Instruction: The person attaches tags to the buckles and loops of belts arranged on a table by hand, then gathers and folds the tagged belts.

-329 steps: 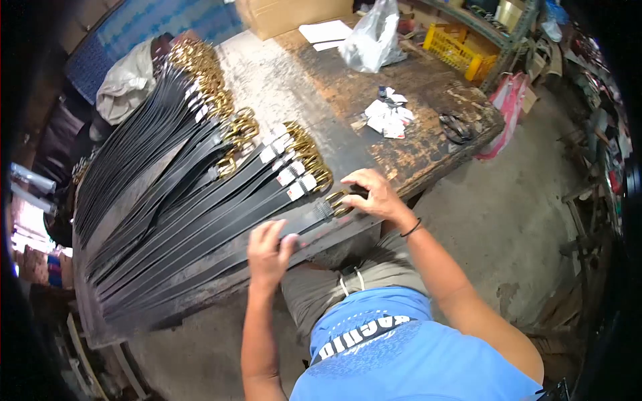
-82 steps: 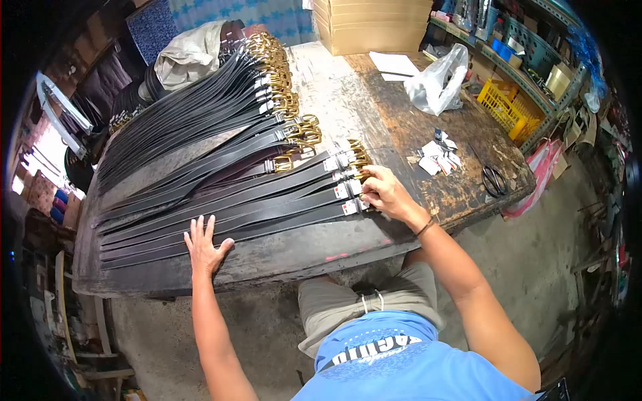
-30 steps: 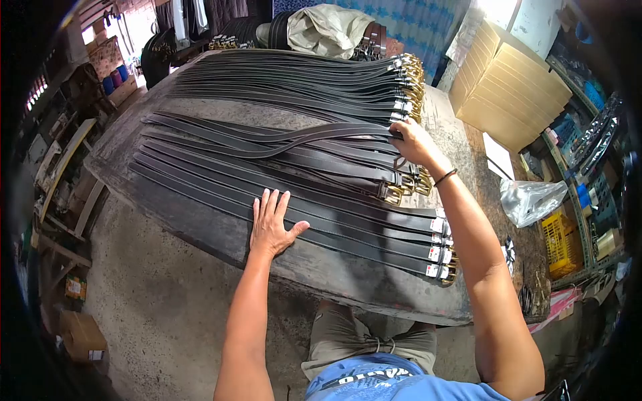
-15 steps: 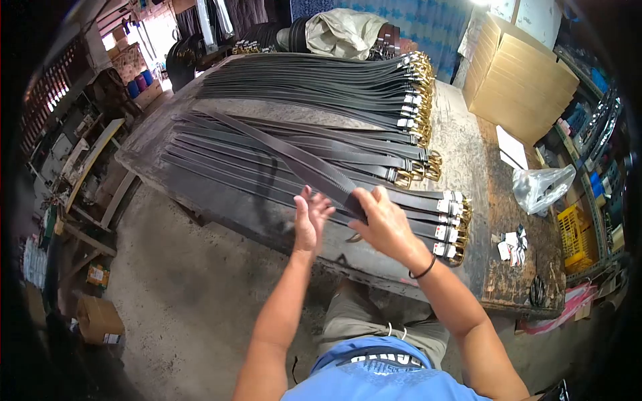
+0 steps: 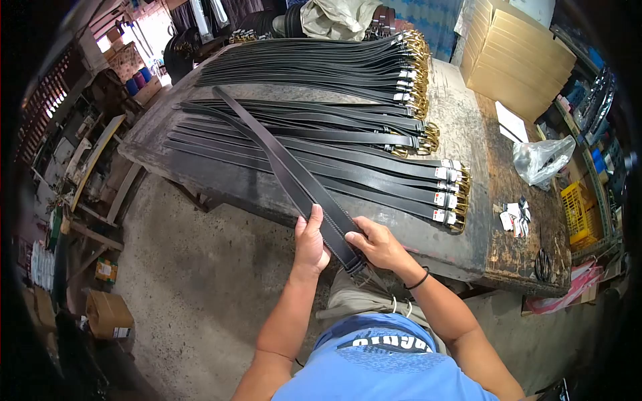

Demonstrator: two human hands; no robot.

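Observation:
Between my hands are black leather belts point(image 5: 309, 189), with what look like two stitched straps side by side. My left hand point(image 5: 311, 246) is closed on their left edge, thumb on top. On the right edge, my right hand point(image 5: 380, 246) grips them near the buckle end, which hangs by my waist and is partly hidden. The straps' far ends slant up and left over other belts on the table. Closest to my hands lies a row of black belts point(image 5: 374, 175) with gold buckles point(image 5: 461, 200) and white tags point(image 5: 444, 199).
Further back on the worn table point(image 5: 144, 144) lies a larger row of black belts point(image 5: 301, 65). Folded cardboard point(image 5: 515, 60), a clear plastic bag point(image 5: 543, 160), loose tags point(image 5: 515, 217) and scissors point(image 5: 542, 265) are at right. A cardboard box point(image 5: 109, 314) stands on the floor.
My left hand has gone from open and apart to gripping the belts. My right hand has come down towards my body, bringing the buckle end closer to my waist.

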